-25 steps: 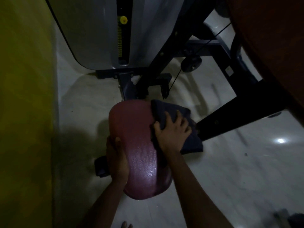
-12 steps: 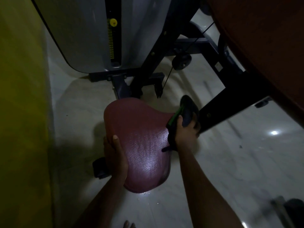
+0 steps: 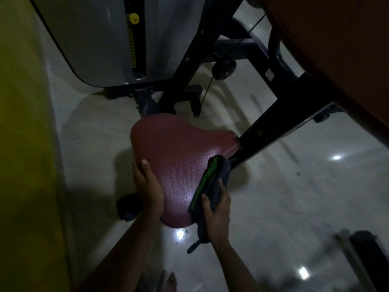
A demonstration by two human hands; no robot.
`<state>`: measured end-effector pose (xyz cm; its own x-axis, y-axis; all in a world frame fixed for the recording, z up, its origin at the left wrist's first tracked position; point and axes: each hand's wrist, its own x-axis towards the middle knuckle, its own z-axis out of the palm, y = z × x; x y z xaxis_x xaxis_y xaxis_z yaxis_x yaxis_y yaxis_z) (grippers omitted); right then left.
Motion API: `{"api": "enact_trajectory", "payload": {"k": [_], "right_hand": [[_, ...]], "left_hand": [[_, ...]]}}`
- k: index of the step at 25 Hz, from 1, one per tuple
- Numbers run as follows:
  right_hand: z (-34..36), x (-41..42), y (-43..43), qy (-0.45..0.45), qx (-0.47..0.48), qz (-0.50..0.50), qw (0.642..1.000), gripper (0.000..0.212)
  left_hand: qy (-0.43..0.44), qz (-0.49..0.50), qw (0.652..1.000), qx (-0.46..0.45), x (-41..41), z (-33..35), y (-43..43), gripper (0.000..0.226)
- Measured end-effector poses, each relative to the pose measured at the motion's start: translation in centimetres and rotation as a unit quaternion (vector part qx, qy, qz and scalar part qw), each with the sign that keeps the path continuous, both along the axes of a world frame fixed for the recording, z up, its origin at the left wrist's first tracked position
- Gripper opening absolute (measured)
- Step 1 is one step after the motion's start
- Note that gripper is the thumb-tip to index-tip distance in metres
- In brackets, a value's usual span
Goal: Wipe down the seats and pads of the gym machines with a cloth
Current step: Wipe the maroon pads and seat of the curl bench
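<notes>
A dark red padded seat [image 3: 179, 161] of a gym machine sits in the middle of the head view, over a pale glossy floor. My left hand [image 3: 148, 188] grips the seat's left edge, thumb on top. My right hand [image 3: 216, 209] is closed on a dark cloth with a green stripe [image 3: 208, 182], pressed along the seat's right edge. A tail of the cloth hangs below my wrist.
The grey weight-stack cover [image 3: 101, 39] with a yellow pin [image 3: 134, 18] stands behind the seat. Black frame bars [image 3: 280, 125] run right of it. A large reddish-brown pad [image 3: 336, 49] fills the upper right. A yellow wall [image 3: 23, 144] is at left.
My right hand has slid the cloth from the seat's far right corner down along its right edge toward me. The left hand has stayed on the left edge.
</notes>
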<state>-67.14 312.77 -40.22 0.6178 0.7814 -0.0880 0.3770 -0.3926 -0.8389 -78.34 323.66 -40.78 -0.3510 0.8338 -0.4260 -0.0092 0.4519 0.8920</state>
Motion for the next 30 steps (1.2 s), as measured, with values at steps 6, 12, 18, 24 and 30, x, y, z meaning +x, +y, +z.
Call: {"api": "enact_trajectory", "payload": {"k": [6, 12, 18, 24, 30], "right_hand": [[-1.3, 2.6, 4.7, -0.003, -0.021, -0.062, 0.998, 0.076], [-1.9, -1.7, -3.6, -0.336, -0.035, 0.173, 0.925, 0.060], [-0.5, -3.0, 2.0, -0.491, 0.010, 0.478, 0.728, 0.064], [1.0, -5.5, 11.3, -0.467, 0.015, 0.609, 0.641, 0.052], [2.3, -6.8, 21.4, -0.433, -0.029, 0.590, 0.681, 0.066]], "left_hand": [[-0.029, 0.012, 0.999, -0.006, 0.2, -0.1, -0.4, 0.095], [-0.257, 0.032, 0.964, -0.062, -1.5, 2.5, -1.3, 0.069], [-0.263, 0.179, 0.944, -0.081, -5.9, 1.6, -3.7, 0.053], [-0.238, 0.196, 0.947, -0.091, -7.6, 0.3, -1.8, 0.051], [-0.245, 0.173, 0.950, -0.088, -5.7, -0.1, 1.3, 0.053]]}}
